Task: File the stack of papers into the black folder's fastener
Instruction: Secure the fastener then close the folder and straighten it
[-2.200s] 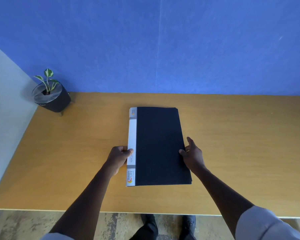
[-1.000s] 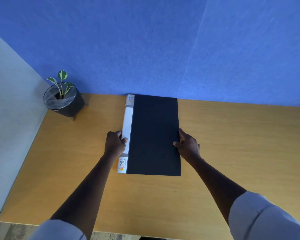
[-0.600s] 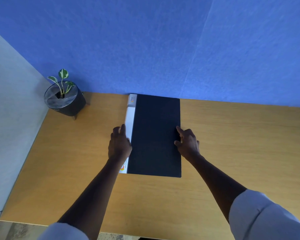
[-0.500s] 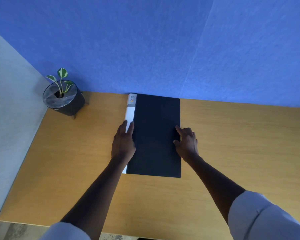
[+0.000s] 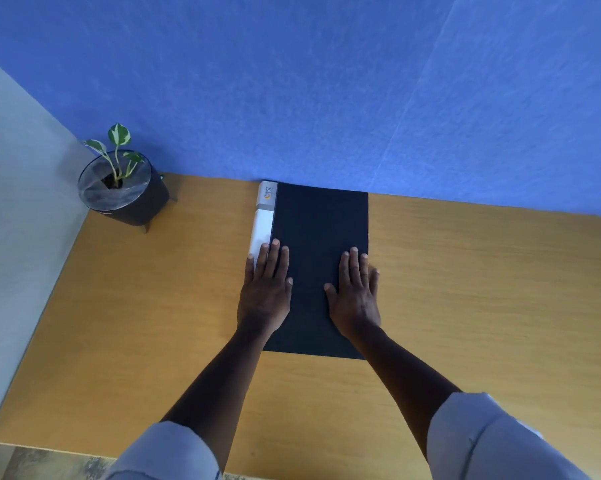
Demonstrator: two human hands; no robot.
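My left hand (image 5: 265,292) and right hand (image 5: 356,292) lie flat, fingers straight, pressing the closed black folder (image 5: 321,223), which points to twelve o'clock against the blue wall (image 5: 326,81). No papers show; whether they are filed inside I cannot tell.

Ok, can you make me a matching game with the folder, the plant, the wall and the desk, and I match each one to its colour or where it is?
Things:
1. black folder
2. potted plant
3. wall
4. desk

Clues:
A. blue, behind everything
B. wood-coloured, underneath everything
C. lying shut and flat, with both hands resting on it
D. standing in the far left corner

Pairs: 1-C, 2-D, 3-A, 4-B

The left hand and right hand lie flat on the cover.
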